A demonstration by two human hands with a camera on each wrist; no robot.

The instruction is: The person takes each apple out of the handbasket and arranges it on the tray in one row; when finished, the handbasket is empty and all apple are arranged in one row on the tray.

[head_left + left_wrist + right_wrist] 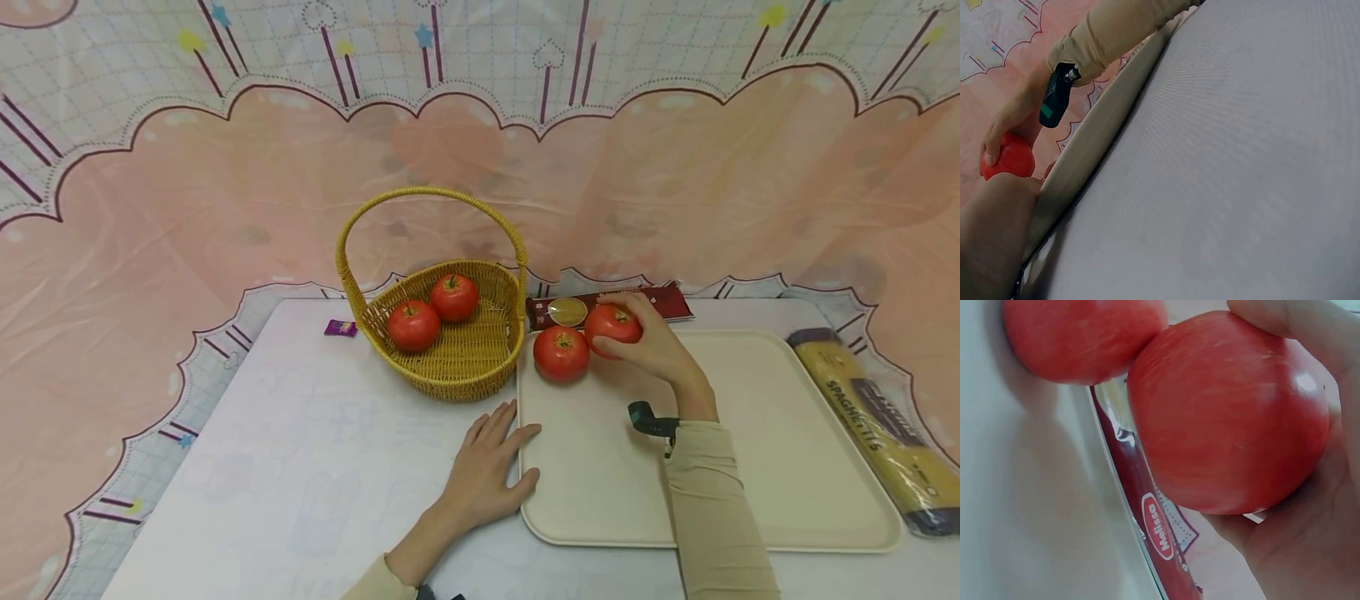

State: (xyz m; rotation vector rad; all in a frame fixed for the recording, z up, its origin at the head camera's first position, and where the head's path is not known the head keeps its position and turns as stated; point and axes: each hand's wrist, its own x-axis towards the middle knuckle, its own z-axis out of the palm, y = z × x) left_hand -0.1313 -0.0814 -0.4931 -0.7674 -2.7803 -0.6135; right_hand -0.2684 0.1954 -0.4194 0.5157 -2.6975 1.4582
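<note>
My right hand (656, 342) grips a red tomato (611, 331) over the back left of the cream tray (720, 500), fingers and thumb round its sides. In the right wrist view the held tomato (1229, 419) fills the middle, with a second tomato (1085, 337) close beside it. That other tomato (561, 354) sits in the tray's back left corner. My left hand (483, 471) rests with fingers spread on the white table, thumb and forefinger at the tray's left rim. Two more tomatoes (414, 326) lie in the yellow wicker basket (480, 350), left of the tray.
Behind the tray lies a dark red Melissa packet (667, 302). A spaghetti packet (873, 425) lies along the tray's right side. Left of the basket is a small purple packet (341, 328). The basket's tall handle (431, 191) arches above it. A patterned cloth (300, 200) hangs behind the table.
</note>
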